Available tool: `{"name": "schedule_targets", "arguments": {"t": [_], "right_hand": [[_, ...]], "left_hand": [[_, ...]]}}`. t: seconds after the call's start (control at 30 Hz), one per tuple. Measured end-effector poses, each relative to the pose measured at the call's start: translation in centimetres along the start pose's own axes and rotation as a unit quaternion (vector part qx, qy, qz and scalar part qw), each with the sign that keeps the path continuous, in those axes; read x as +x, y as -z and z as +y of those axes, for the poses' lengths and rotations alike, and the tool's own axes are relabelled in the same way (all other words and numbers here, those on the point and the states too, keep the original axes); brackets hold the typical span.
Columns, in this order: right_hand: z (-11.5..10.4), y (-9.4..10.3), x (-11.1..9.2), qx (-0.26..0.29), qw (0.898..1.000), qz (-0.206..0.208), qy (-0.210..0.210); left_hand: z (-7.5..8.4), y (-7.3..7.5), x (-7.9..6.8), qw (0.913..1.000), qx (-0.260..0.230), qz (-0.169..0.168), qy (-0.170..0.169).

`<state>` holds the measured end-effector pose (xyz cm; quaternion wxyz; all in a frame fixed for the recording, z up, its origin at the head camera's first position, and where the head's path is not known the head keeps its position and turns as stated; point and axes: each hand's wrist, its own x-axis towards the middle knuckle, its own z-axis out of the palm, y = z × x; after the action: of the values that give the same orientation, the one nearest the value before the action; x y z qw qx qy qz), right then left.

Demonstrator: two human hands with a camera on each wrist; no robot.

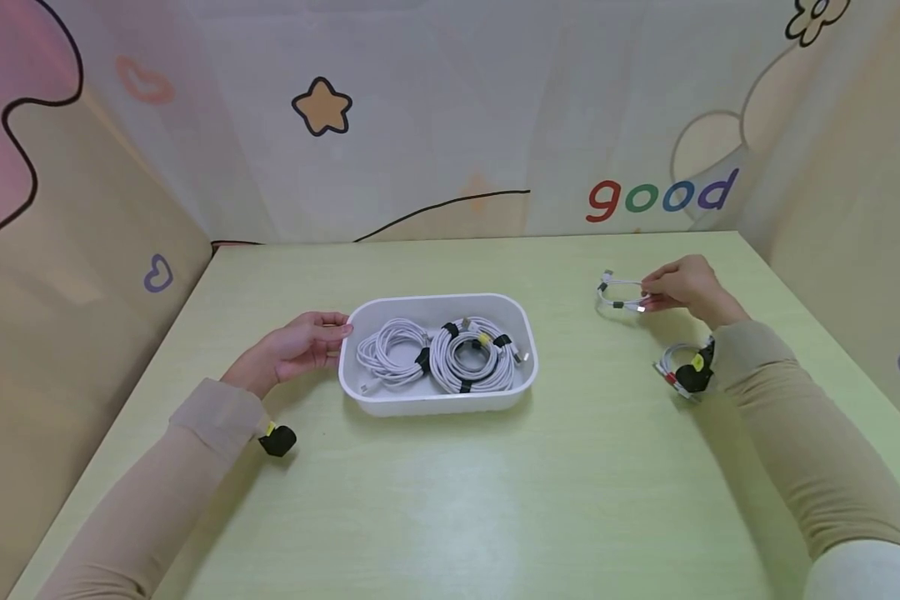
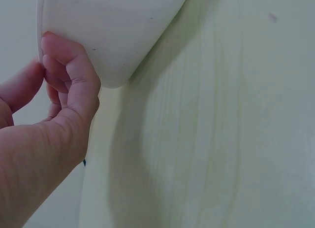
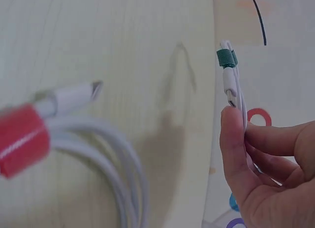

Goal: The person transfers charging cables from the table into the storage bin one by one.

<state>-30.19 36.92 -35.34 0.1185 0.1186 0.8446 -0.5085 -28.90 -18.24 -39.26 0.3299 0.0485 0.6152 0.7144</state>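
Observation:
A white plastic bin (image 1: pixel 438 407) stands on the table with coiled white cables inside: one coil (image 1: pixel 393 352) on the left with a black tie, and a thicker bundle (image 1: pixel 472 357) on the right with several ties. My left hand (image 1: pixel 305 348) pinches the bin's left rim between thumb and fingers; the left wrist view shows the bin's outer wall (image 2: pixel 113 31) there. Over the right part of the table, my right hand (image 1: pixel 682 287) pinches a small looped white cable (image 1: pixel 612 292). In the right wrist view, a green tie wraps this cable (image 3: pixel 230 80) close to its plug.
Another coiled white cable (image 1: pixel 673 360) with a red tie (image 3: pixel 22 139) lies below the right wrist, partly hidden by the black wrist camera (image 1: pixel 696 375). A printed curtain (image 1: pixel 435 125) borders the back of the pale table (image 1: pixel 435 500).

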Motion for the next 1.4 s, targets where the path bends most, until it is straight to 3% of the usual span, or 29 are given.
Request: {"name": "schedule_targets", "arguments": {"t": [0.4, 0.93, 1.4], "right_hand": [[-2.8, -2.4, -1.0, -0.039, 0.999, -0.005, 0.029], [-6.1, -6.2, -2.3, -0.03, 0.996, -0.047, 0.063], [-9.0, -9.8, -3.4, -0.054, 0.992, -0.07, 0.095]], "left_hand": [[-0.2, 0.2, 0.0, 1.0, 0.007, 0.003, 0.002], [-0.1, 0.4, 0.1, 1.0, 0.007, 0.003, 0.002], [-0.2, 0.5, 0.2, 1.0, 0.002, 0.001, -0.001]]}}
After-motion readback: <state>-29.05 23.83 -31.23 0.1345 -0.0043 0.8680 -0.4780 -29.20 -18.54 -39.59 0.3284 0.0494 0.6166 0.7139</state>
